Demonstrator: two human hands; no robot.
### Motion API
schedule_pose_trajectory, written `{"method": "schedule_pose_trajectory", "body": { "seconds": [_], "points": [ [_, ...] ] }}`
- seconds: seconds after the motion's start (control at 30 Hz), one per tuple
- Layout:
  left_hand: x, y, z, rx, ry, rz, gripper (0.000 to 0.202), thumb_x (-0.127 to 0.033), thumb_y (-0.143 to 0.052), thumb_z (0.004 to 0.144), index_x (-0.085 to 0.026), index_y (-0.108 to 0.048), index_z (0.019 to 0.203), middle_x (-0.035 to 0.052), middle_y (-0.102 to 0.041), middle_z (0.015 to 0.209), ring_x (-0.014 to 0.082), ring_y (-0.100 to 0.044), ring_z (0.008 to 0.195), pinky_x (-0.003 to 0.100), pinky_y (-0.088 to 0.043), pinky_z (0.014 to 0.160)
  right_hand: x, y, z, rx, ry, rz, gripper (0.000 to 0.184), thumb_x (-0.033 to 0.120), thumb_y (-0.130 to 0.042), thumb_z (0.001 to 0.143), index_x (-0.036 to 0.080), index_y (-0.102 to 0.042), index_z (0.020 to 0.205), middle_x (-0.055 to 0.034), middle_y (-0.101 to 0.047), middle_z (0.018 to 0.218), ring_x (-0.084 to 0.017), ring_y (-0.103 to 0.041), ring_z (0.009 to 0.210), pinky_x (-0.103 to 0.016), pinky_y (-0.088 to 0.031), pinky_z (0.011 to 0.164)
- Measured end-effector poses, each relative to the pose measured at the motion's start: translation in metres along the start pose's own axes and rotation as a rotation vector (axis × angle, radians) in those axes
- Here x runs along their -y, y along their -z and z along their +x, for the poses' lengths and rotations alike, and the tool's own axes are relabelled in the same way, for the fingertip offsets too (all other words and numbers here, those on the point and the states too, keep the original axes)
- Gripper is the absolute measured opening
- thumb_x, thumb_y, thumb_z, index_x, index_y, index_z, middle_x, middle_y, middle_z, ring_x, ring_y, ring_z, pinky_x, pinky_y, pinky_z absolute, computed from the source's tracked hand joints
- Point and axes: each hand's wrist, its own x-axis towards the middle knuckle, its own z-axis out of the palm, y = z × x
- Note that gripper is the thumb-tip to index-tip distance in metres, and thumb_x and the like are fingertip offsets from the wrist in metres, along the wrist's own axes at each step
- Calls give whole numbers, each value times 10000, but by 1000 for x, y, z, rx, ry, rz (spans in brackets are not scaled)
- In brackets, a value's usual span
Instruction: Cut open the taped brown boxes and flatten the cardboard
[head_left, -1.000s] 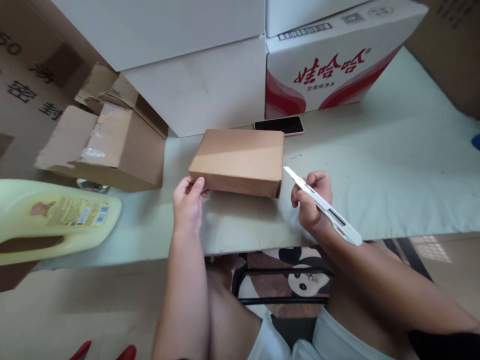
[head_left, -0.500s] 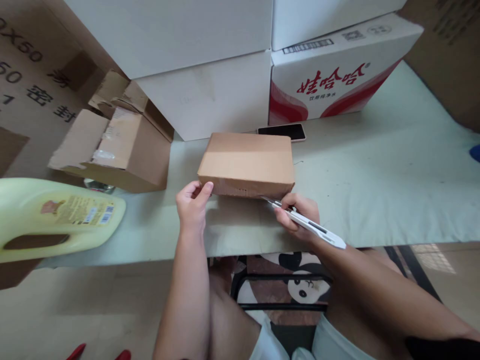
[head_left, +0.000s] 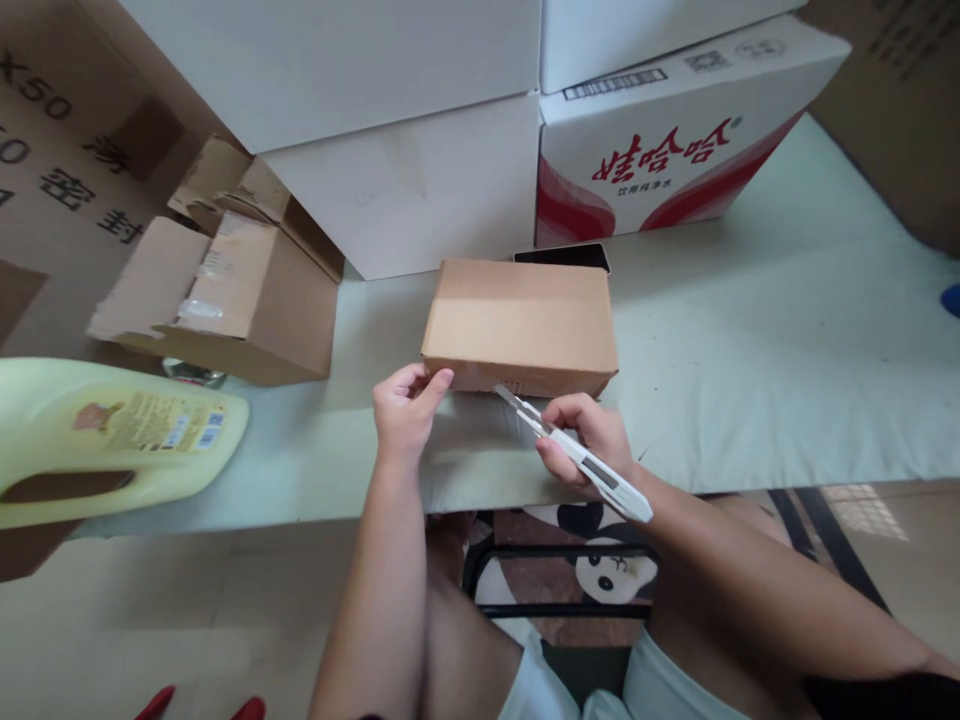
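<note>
A small brown cardboard box (head_left: 521, 315) rests on the cloth-covered table in front of me. My left hand (head_left: 406, 405) grips its near left corner, thumb on the near side and fingers curled behind. In my right hand (head_left: 589, 435) is a white utility knife (head_left: 600, 475), its handle slanting down to the right. The blade is out, and its tip meets the near side of the box, left of that side's middle. Whether the blade has gone into the cardboard I cannot tell.
White cartons (head_left: 405, 190) and a red-and-white carton (head_left: 667, 165) stand behind the box. A phone (head_left: 566, 257) lies partly hidden behind it. Opened cardboard boxes (head_left: 277, 300) and a pale yellow jug (head_left: 120, 440) are at the left. The table's front edge runs just below my hands.
The box and my left hand have shifted to the right. My right hand has moved slightly left and down, and the knife tip now meets the box farther left, with more blade showing.
</note>
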Motion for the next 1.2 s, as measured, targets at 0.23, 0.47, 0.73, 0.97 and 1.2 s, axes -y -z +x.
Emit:
{"method": "schedule_pose_trajectory", "body": {
  "seconds": [0.23, 0.47, 0.73, 0.97, 1.2],
  "points": [
    [-3, -1, 2, -10, 22, 7, 404, -516, -867, 589, -160, -678, 614, 6, -589, 582, 115, -500, 553, 252, -425, 555, -2, -2, 3, 43, 100, 66, 36, 283, -672, 906, 249, -665, 898, -2, -684, 701, -130, -622, 557, -244, -512, 524],
    [-1, -1, 2, -10, -2, 16, 366, -493, -847, 623, -167, -680, 610, -1, -595, 574, 111, -494, 550, 241, -419, 546, -2, 1, 5, 55, 113, 111, 281, 377, -527, 987, 243, -722, 1139, -65, -694, 847, -188, -662, 708, -330, -568, 624],
    [1, -3, 3, -36, -13, 2, 387, -515, -853, 632, -167, -682, 629, 2, -602, 588, 112, -502, 558, 240, -416, 552, 1, -2, 12, -43, 88, 32, 107, 267, -692, 920, 237, -729, 1015, -56, -772, 856, -177, -725, 715, -300, -596, 644],
    [3, -2, 2, -34, -12, -1, 487, -599, -871, 584, -159, -664, 598, 1, -577, 566, 101, -472, 542, 232, -387, 536, 4, -3, 17, -103, 86, 3, 93, 228, -702, 912, 237, -760, 984, -43, -798, 849, -170, -742, 697, -289, -610, 641],
    [8, 4, 5, -141, -26, -28, 536, -616, -897, 526, -154, -630, 564, -31, -500, 514, 77, -403, 510, 217, -337, 506, 1, 9, 21, -180, -1, -124, 143, 304, -673, 933, 234, -789, 889, -39, -812, 824, -171, -751, 665, -289, -620, 631]
  ]
}}
